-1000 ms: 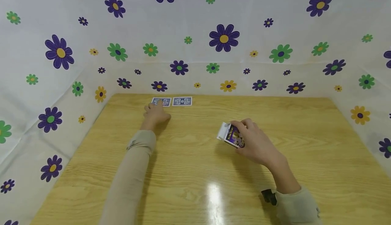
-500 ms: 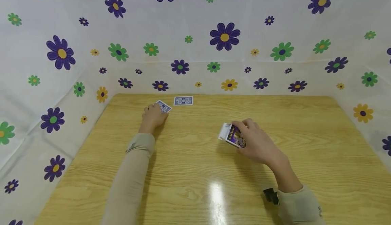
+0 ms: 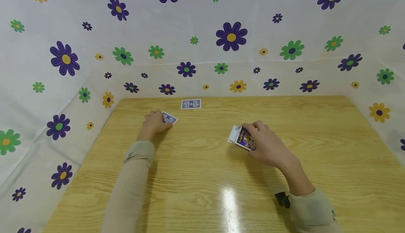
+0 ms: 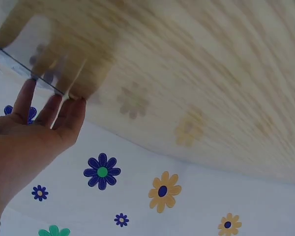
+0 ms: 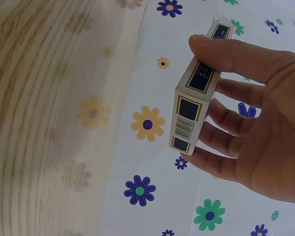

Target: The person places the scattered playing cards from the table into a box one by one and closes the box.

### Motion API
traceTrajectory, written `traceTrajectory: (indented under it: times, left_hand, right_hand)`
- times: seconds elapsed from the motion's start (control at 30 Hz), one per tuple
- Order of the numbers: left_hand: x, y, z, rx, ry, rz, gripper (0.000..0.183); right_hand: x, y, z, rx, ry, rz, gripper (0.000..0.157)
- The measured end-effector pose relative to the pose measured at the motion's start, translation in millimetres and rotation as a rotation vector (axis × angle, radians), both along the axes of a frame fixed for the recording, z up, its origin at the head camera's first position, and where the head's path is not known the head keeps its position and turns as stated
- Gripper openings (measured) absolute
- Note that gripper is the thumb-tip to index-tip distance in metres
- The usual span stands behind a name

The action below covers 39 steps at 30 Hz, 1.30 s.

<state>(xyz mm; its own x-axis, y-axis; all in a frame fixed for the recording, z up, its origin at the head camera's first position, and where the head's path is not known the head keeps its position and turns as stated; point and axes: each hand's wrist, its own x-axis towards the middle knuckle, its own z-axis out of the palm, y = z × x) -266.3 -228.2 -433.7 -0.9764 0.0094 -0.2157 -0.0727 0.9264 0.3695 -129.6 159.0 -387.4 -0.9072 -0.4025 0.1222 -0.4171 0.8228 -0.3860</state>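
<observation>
My left hand (image 3: pixel 153 124) is at the back left of the table, its thumb and fingertips pinching a blue-and-white-backed playing card (image 3: pixel 169 118) by its edges. In the left wrist view that card shows as a thin dark line between the thumb and fingertips, close against the wood. A second playing card (image 3: pixel 191 104) lies back side up near the table's far edge, apart from the first. Over the right-centre of the table, my right hand (image 3: pixel 269 146) grips a purple-and-white card box (image 3: pixel 246 139) with its white flap end pointing left. A barcode shows on one narrow end of the box (image 5: pixel 187 123).
The wooden table (image 3: pixel 196 176) meets a white cloth (image 3: pixel 202 18) printed with purple, green and yellow flowers at the back and sides. A small black object (image 3: pixel 282 199) sits beside the right sleeve.
My left hand has drawn the left card away from the far edge toward me, turning it from straight to slanted. The right hand and box have stayed nearly still.
</observation>
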Motion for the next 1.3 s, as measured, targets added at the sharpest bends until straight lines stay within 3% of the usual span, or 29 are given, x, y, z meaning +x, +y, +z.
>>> traceTrajectory:
  times: [0.2,0.43,0.63,0.83,1.03,1.13,1.3]
  left_hand:
    - [14.1,-3,6.3,0.049,-0.093,-0.015,0.065]
    - [27.5,11,13.2,0.015,-0.168,-0.073,0.085]
    - [33.7,23,14.3,-0.056,-0.184,-0.104,0.077]
    - [43.5,31,14.0,-0.005,-0.213,-0.107,0.080]
    - [49.4,37,16.1,-0.061,-0.175,-0.148,0.060]
    - [53.3,39,17.2,-0.003,-0.155,-0.155,0.047]
    - [59.3,43,19.8,0.203,-0.113,-0.123,0.029]
  right_hand:
    - [0.0,1,-0.9,0.003,0.005,-0.001,0.081]
    - [-1.0,0,-0.4,0.011,0.008,0.002,0.082]
    - [-0.9,-1,-0.9,0.008,0.002,0.003,0.082]
    - [-0.4,-2,-1.7,0.009,0.000,0.001,0.083]
    - [-0.2,-3,-1.5,0.013,-0.009,0.000,0.083]
    - [-0.2,-3,-1.8,0.014,-0.012,-0.001,0.082]
    - [-0.3,-3,-2.2,0.017,-0.011,-0.004,0.082]
